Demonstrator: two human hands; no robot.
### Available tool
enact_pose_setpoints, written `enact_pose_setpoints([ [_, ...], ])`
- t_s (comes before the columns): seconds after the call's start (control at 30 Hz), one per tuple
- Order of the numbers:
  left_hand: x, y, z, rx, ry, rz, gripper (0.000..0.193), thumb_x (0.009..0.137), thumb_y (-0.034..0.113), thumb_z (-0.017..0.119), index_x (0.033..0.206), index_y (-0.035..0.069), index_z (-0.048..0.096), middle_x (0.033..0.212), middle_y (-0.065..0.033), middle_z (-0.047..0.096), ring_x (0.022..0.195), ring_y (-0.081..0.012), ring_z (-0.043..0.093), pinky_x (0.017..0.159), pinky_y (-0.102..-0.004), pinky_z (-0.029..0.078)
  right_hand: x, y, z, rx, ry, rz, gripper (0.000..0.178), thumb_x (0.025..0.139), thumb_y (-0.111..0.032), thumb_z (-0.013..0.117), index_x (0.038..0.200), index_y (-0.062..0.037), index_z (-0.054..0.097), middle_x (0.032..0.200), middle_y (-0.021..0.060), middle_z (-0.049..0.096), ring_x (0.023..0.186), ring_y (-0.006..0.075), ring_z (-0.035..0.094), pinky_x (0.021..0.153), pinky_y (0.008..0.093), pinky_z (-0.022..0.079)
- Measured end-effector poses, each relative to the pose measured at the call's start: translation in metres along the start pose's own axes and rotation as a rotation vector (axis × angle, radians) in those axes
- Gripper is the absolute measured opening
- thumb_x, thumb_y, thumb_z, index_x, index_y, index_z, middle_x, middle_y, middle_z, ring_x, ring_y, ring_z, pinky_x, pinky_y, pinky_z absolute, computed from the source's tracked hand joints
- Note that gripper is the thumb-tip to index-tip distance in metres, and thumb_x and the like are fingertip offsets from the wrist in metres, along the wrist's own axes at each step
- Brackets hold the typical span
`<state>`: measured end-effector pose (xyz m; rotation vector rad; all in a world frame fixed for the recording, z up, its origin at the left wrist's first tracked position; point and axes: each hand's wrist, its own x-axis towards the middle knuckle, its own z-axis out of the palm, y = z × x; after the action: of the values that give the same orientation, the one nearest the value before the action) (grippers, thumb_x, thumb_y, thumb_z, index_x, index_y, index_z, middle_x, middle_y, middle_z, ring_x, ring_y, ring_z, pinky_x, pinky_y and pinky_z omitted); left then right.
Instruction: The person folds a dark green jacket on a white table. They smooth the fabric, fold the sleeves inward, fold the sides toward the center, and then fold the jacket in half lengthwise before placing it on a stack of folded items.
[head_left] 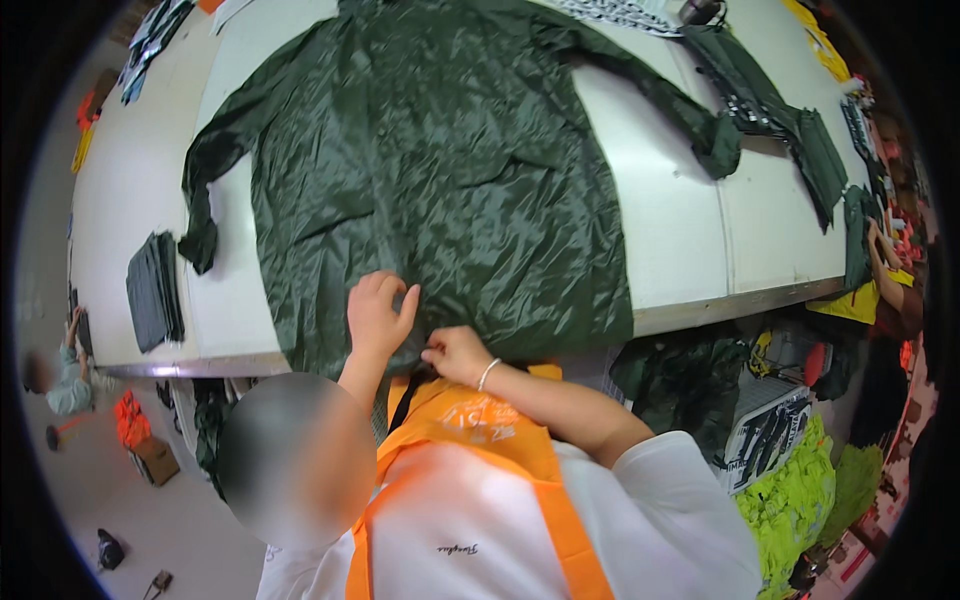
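Note:
A dark green, shiny raincoat (pixel 430 190) lies spread on the white table with its sleeves out to both sides. Its lower edge reaches the table's near edge in front of me. My left hand (pixel 378 312) rests on the coat near the hem, left of the middle, fingers slightly bent and thumb apart. To its right and nearer my body, my right hand (pixel 460 355) is closed, thumb and fingers pinched at the coat's hem. The small bit of cloth between those fingertips is mostly hidden.
A folded dark green stack (pixel 155 292) lies on the table (pixel 670 235) at the left. More dark green garments (pixel 775 100) lie at the right. Below the right edge are a wire basket and bright yellow-green clothing (pixel 795 510). Other people work at the far left and right.

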<state>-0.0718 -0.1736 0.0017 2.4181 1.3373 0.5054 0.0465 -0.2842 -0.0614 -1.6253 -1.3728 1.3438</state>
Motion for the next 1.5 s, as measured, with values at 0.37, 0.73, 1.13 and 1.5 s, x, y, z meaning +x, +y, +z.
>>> enact_pose_setpoints([
  [0.37,-0.055,-0.013,0.039,0.241,-0.305,-0.18,0.074,0.082,0.036,0.06,0.143,0.009,0.029,0.152,-0.0156,0.017,0.14,-0.0377,0.012,0.11,-0.0554,0.008,0.121,0.036,-0.396,-0.869,1.109,-0.08,0.069,0.072,-0.01,0.07,0.134,-0.0112,0.041,0.137,0.0185,0.04,0.129,0.0373,0.035,0.106,0.0494,0.029],
  [0.73,-0.075,-0.008,0.045,0.273,-0.33,-0.22,0.078,0.079,0.039,0.062,0.142,0.005,0.03,0.149,-0.0213,0.021,0.139,-0.0411,0.013,0.109,-0.0575,0.007,0.103,-0.031,-0.446,-0.637,-0.053,0.341,0.049,0.082,-0.049,0.056,0.087,-0.0015,0.068,0.092,0.0221,0.065,0.087,0.037,0.062,0.081,0.0422,0.048],
  [1.13,-0.073,-0.007,0.042,0.274,-0.445,-0.245,0.074,0.087,0.05,0.05,0.145,0.012,0.024,0.152,-0.0164,0.014,0.14,-0.0392,0.008,0.109,-0.0582,0.008,0.251,0.191,-0.539,-1.266,0.754,0.205,0.028,0.092,-0.021,0.044,0.108,-0.0031,0.059,0.102,0.02,0.062,0.094,0.0351,0.062,0.08,0.0487,0.05],
  [1.5,-0.069,-0.047,-0.002,-0.144,-0.374,-0.102,0.069,0.084,0.045,0.056,0.14,0.011,0.035,0.145,-0.018,0.031,0.133,-0.0361,0.029,0.108,-0.0486,0.022,0.248,-0.003,-0.365,-0.568,0.555,-0.152,0.043,0.082,-0.036,0.067,0.106,-0.0007,0.06,0.084,0.0109,0.064,0.072,0.017,0.057,0.069,0.03,0.047],
])
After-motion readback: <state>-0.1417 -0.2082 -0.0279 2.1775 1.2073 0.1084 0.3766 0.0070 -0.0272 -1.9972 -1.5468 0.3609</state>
